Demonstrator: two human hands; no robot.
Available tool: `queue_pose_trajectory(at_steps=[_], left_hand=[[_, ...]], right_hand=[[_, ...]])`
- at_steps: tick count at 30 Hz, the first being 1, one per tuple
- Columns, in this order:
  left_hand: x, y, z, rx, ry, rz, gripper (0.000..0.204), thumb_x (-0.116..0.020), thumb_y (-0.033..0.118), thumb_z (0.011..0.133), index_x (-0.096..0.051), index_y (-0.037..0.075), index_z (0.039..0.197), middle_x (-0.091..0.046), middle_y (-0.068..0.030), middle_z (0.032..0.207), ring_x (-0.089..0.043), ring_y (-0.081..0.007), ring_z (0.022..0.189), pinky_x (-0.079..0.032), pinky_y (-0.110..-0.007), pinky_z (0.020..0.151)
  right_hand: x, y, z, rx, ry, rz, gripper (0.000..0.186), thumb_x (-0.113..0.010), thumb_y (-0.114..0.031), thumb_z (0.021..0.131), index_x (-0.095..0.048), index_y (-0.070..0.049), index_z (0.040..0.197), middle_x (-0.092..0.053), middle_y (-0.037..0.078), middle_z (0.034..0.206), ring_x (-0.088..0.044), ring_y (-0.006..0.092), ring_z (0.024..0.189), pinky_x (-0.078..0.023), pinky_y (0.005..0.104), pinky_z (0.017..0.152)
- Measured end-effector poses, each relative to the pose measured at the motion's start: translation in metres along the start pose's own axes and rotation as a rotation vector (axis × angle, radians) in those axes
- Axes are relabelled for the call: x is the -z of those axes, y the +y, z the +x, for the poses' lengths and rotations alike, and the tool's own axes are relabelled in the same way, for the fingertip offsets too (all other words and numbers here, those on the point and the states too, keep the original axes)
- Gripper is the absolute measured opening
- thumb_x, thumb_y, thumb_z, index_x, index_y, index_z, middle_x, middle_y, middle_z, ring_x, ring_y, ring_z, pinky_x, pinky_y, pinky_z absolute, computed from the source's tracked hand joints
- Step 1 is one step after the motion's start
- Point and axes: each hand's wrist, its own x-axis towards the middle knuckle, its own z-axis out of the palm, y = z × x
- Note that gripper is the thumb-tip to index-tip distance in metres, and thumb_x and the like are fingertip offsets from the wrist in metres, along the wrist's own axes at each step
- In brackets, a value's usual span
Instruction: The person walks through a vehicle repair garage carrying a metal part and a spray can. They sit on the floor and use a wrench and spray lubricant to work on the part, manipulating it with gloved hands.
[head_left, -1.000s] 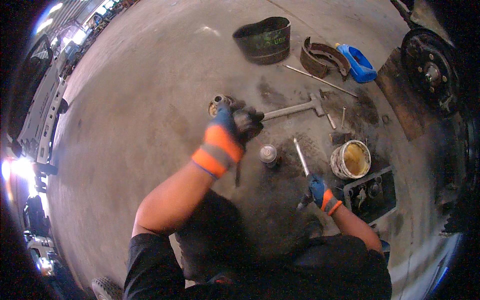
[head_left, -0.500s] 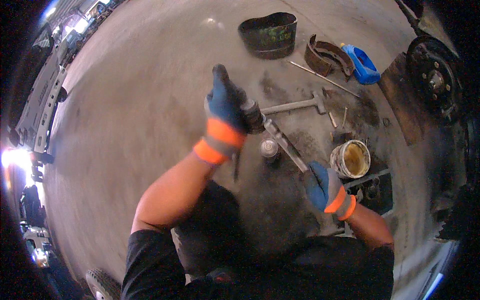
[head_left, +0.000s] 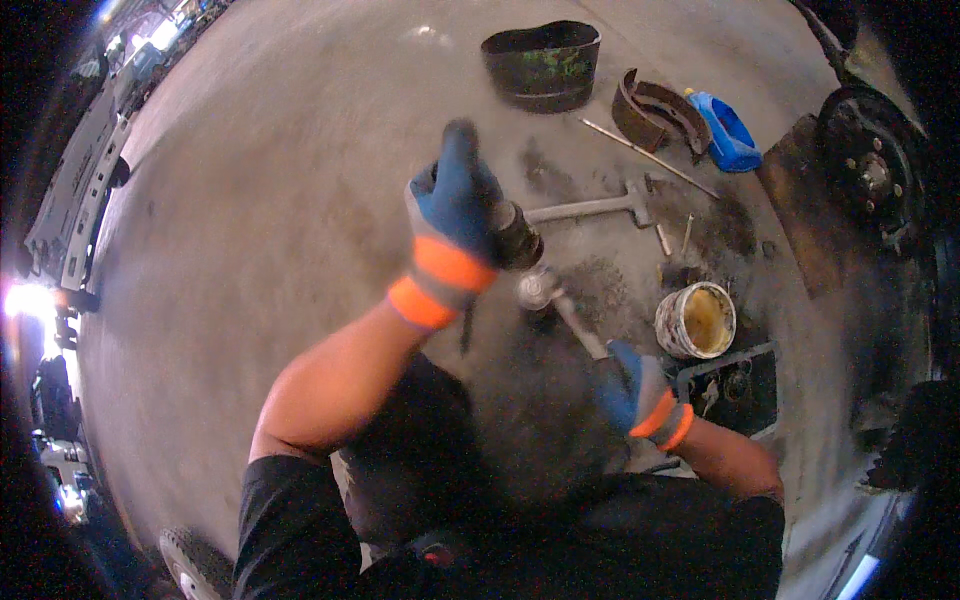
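Raised at the middle, my left hand [head_left: 455,205], in a blue and grey glove with orange cuff bands, is closed around a dark, thick cylindrical piece like a large socket [head_left: 517,238]. One gloved digit points up and away. Lower right, my right hand [head_left: 635,390], gloved alike, grips the near end of a metal ratchet handle [head_left: 578,325]. The ratchet's round head lies just below the cylinder, apart from it, and overlaps the spot of a can on the floor. Motion blurs the tool and right fingers.
A hammer [head_left: 590,209] lies beyond my hands. Farther off are a black tub [head_left: 541,80], a thin rod [head_left: 648,157], curved brake shoes [head_left: 640,115] and a blue jug [head_left: 728,135]. An open tub of yellowish grease [head_left: 697,320] stands right, near a wheel hub [head_left: 872,175].
My right hand has drawn the ratchet down and slightly left, so its head has come away from the cylinder. My left hand keeps its hold, shifted slightly.
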Motion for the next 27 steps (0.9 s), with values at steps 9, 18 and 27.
queue_pose_trajectory(at_steps=[9, 18, 27], left_hand=[[0.0, 0.009, 0.001, 0.161, -0.001, -0.163, 0.044, -0.066, 0.018, 0.077, -0.041, 0.004, 0.11, -0.052, -0.0007, 0.058, -0.048, -0.0144, 0.05, -0.041, -0.029, 0.049], [-0.003, 0.01, 0.0, 0.163, -0.027, -0.195, 0.053, -0.068, 0.017, 0.074, -0.04, 0.002, 0.116, -0.052, -0.0013, 0.059, -0.048, -0.0147, 0.051, -0.043, -0.029, 0.051], [0.002, 0.01, 0.0, 0.192, -0.054, -0.238, 0.061, -0.07, 0.015, 0.071, -0.039, 0.0, 0.121, -0.052, -0.0019, 0.061, -0.049, -0.0149, 0.052, -0.044, -0.029, 0.052]], right_hand=[[-0.004, 0.011, 0.003, -0.018, 0.03, -0.058, 0.018, -0.061, -0.017, 0.083, -0.056, -0.001, 0.09, -0.051, 0.005, 0.062, -0.047, 0.0236, 0.049, -0.036, 0.0302, 0.047], [0.016, 0.009, -0.005, 0.06, -0.003, 0.094, 0.018, -0.056, -0.016, 0.085, -0.055, 0.001, 0.091, -0.048, 0.008, 0.055, -0.046, 0.0234, 0.046, -0.035, 0.0352, 0.044], [0.018, 0.012, -0.011, -0.032, 0.043, 0.223, 0.033, -0.057, -0.015, 0.083, -0.054, 0.004, 0.11, -0.055, 0.015, 0.062, -0.053, 0.026, 0.05, -0.04, 0.0363, 0.047]])
